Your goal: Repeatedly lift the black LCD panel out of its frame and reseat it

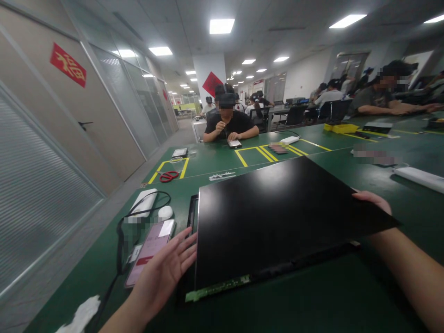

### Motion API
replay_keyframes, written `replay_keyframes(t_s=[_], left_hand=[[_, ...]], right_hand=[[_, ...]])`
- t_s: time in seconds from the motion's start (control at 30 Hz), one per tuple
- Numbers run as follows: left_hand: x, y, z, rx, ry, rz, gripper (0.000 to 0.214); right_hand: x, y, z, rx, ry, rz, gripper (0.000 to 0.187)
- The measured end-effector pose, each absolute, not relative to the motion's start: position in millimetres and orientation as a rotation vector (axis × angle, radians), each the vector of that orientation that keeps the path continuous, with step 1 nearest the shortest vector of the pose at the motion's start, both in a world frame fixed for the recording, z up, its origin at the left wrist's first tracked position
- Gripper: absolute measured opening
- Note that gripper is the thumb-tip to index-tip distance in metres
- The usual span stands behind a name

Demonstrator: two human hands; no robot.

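A large black LCD panel [277, 217] is tilted above the green table, with a narrow green circuit board [218, 287] along its near edge. My right hand [376, 208] grips the panel's right edge, thumb on top and the other fingers hidden underneath. At the left edge, my left hand [169, 259] is open, its fingers stretched out and the fingertips close to or against the panel; contact is hard to tell. Beneath the panel lies a black frame [191, 215], mostly covered, its left side and near side showing.
Left of the panel lie a phone [152, 252], a white earbud case [165, 212], a white power bank [144, 202] and a black strap [120, 249]. Red scissors [169, 176] lie beyond. Across the table sits a person [231, 120]. A white power strip [419, 179] is at right.
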State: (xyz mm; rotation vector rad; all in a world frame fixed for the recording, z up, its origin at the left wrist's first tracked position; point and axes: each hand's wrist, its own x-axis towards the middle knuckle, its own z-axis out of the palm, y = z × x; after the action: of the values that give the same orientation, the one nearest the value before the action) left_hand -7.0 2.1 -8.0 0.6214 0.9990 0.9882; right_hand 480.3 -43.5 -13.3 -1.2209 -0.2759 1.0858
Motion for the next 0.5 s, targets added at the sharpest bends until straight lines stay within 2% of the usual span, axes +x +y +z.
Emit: replay_keyframes(t_s=[0.2,0.33,0.5], left_hand=[[-14.8,6.4,-18.7,0.752,1.041,1.018,0.079],[-23.0,9.6,-15.2,0.749,1.065,1.098,0.081],[-21.2,6.0,-1.6,0.751,0.990,1.006,0.089]], right_hand=[[464.2,-35.7,-15.1,-1.256,-0.343,1.149,0.034],[466.0,-34.5,-21.4,-1.336,-0.491,1.259,0.038],[461.7,-37.3,-19.0,-1.360,-0.647,1.261,0.045]])
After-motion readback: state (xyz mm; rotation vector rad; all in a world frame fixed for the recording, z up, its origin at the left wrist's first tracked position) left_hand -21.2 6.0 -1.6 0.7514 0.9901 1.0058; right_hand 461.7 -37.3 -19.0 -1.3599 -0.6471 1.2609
